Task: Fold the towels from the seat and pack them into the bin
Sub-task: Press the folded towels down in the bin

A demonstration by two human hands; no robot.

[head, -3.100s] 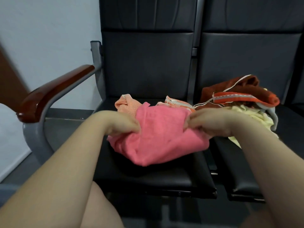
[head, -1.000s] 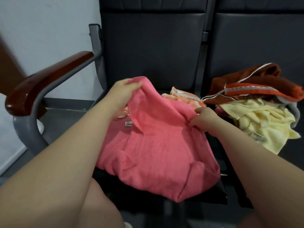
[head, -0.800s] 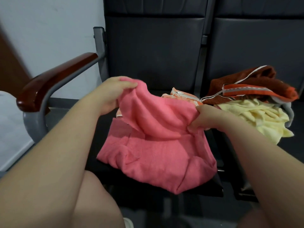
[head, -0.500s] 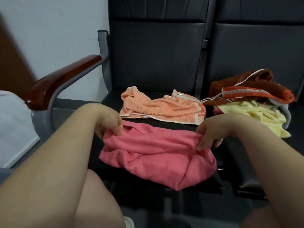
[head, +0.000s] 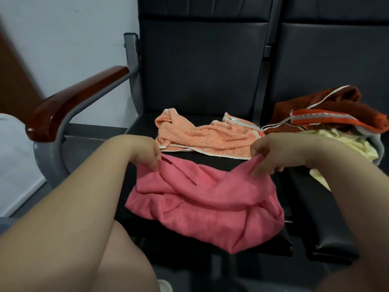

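A pink towel (head: 208, 205) lies bunched on the front of the black seat (head: 143, 127). My left hand (head: 145, 150) pinches its upper left edge and my right hand (head: 267, 152) pinches its upper right edge, both a little above the cushion. Behind it a pale orange towel (head: 206, 138) lies crumpled near the seat back. On the neighbouring seat to the right sits a heap with a dark rust towel (head: 336, 106) with an orange-and-white band on top of a pale yellow towel (head: 362, 146). No bin is in view.
A wooden armrest (head: 73, 100) on a grey metal frame stands at the left of the seat. Something white (head: 14, 161) sits low at the far left by the wall. My knee (head: 126, 260) is at the bottom, close to the seat's front edge.
My hands lifted the pink towel's far edge, then drew it toward me and down. The pale orange towel behind it is now uncovered. The pink towel is bunched near the seat front.
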